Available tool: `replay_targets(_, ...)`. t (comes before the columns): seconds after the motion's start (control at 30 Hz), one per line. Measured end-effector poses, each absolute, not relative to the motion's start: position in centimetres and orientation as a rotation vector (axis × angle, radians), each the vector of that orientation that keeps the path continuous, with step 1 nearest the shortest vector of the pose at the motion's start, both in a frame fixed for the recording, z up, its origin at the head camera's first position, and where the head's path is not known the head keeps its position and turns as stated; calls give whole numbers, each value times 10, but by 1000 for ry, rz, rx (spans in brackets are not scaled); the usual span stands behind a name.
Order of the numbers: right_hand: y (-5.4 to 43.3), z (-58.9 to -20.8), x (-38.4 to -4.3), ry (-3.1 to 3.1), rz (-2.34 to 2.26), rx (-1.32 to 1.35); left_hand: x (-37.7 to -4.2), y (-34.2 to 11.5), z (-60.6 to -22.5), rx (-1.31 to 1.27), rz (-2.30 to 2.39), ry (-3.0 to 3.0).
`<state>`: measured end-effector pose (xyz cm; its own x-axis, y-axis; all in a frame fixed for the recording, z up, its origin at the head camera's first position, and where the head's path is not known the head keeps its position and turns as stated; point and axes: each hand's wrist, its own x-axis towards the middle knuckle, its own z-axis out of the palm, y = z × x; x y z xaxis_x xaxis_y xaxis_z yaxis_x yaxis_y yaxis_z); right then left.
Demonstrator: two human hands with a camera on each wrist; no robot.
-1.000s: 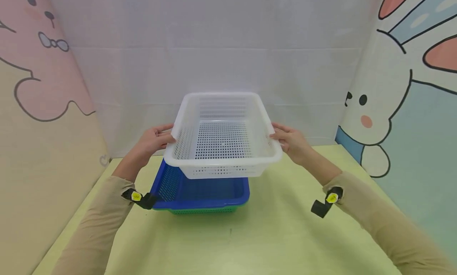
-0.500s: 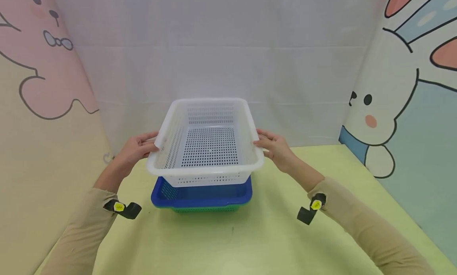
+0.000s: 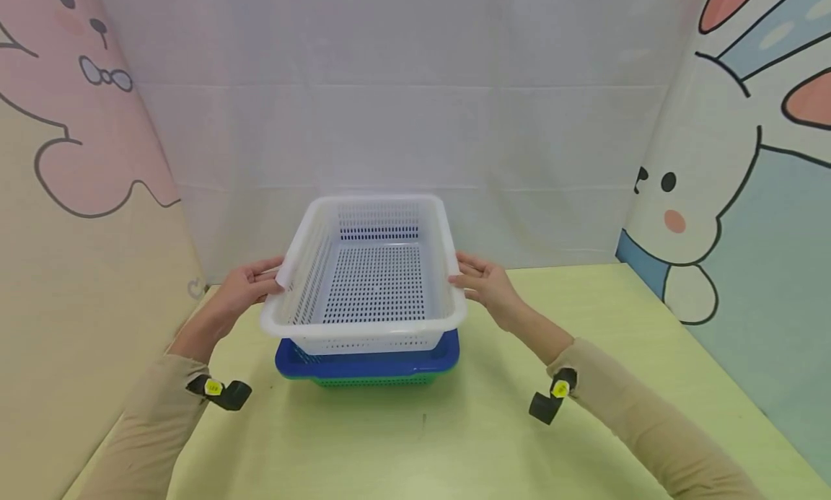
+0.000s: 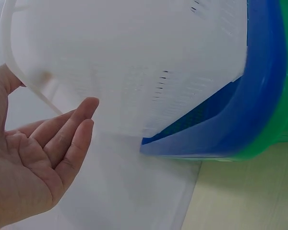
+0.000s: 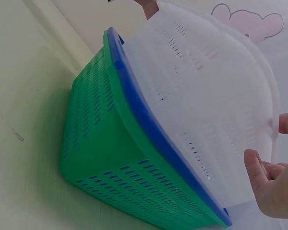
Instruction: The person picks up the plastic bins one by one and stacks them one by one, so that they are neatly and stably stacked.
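Observation:
A white perforated plastic basket is held level by both hands over a blue basket. Its bottom has sunk partly inside the blue rim, as the right wrist view shows. The blue basket is nested in a green basket standing on the table. My left hand pinches the white basket's left rim, thumb on top and fingers beneath. On the opposite rim, my right hand pinches in the same way. From below, the left fingers lie beside the white wall.
The pale green table extends to the front and right of the stack. A white curtain-like backdrop rises behind it. Side panels with cartoon animals flank the table, the right one showing a rabbit.
Both hands have moved the white basket left and then down, so it covers more of the blue basket. The blue and green stack stays in place on the table.

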<state>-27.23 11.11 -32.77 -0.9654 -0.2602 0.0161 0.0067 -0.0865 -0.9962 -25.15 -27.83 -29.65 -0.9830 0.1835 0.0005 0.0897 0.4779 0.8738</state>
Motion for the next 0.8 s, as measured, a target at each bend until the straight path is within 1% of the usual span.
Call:
replay_targets(0.5, 108, -363, -268, 2061, -2107, -248, -251, -279, -334, 84, 1471, 2627)
replay_targets(0.8, 108, -374, -266, 2083, -2090, -253, -251, -280, -347, 99, 1439, 2634)
